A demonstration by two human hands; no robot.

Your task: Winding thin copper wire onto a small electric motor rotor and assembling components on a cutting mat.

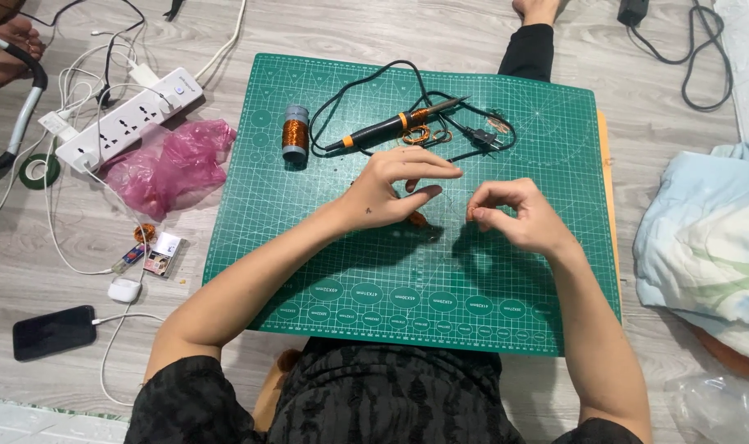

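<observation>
Over the green mat (555,164), my right hand (518,215) pinches something copper-coloured, too small to identify; my left hand (391,187) hovers spread above a small orange piece (418,219). Best to keep both wrists low and pull gently.

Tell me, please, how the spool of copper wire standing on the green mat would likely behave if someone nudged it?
The spool of copper wire stands upright on one end on the green cutting mat, so a sideways nudge could tip it. Being cylindrical, it would probably roll once on its side. The dense winding suggests it is fairly heavy for its size.
</observation>
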